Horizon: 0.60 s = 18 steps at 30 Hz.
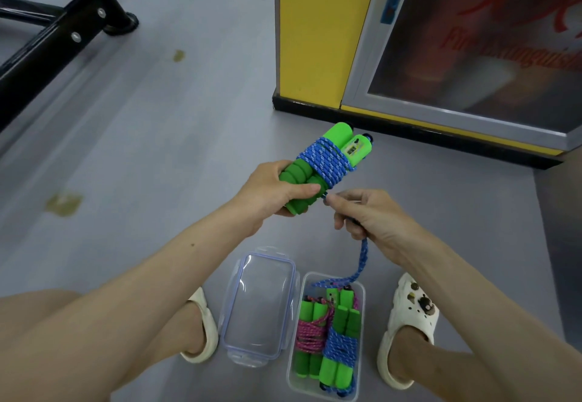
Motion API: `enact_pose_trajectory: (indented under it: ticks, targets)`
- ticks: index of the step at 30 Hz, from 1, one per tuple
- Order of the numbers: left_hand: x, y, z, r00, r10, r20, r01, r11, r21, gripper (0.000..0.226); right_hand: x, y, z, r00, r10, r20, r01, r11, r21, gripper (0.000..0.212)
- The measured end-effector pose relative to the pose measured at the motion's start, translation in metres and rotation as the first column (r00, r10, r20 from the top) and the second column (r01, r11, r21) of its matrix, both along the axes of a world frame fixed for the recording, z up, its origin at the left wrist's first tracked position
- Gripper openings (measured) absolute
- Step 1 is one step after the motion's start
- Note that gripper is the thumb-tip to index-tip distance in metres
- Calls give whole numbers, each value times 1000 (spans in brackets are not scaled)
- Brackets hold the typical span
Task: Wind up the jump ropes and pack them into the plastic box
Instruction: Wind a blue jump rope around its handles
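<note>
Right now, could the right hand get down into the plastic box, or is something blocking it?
Probably yes. The plastic box sits open below the right hand, lid lying beside it, nothing between. But that hand pinches the blue rope, whose tail trails into the box, so it is occupied.

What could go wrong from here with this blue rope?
The loose tail below the right hand trails into the plastic box onto the packed bundles; pulling may snag them. The coils on the handles in the left hand could loosen unless the end is tucked. A third may fit tightly.
</note>
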State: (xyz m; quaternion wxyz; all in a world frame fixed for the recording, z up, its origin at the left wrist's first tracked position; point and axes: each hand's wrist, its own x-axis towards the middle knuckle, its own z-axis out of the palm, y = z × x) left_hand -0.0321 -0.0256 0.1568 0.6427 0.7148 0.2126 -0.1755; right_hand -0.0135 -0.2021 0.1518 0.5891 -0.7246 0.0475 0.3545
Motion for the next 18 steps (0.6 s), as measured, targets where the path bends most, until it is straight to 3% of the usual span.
enact_pose_trajectory:
  ticks: [3, 7, 13, 16, 18]
  targets:
    - [-1, -1, 2, 999, -12, 45, 11, 999, 30, 34, 1, -1, 0, 999, 29, 32, -26, 996, -89, 9]
    - [-4, -8, -1, 975, -133, 177, 68, 940, 334, 41, 2, 2, -3, 996, 4, 88, 16, 973, -229, 19]
    - [-5, -18, 0, 915, -312, 257, 1, 638, 770, 47, 0, 7, -1, 989, -119, -91, 115, 992, -47, 27]
    - [-7, -20, -3, 866, -408, 290, -69, 477, 876, 43, 1, 8, -1, 987, -117, -113, 112, 992, -52, 32]
    - [-9, -20, -5, 849, -438, 297, -101, 417, 903, 44, 1, 7, -1, 990, -82, -111, 74, 995, -70, 30]
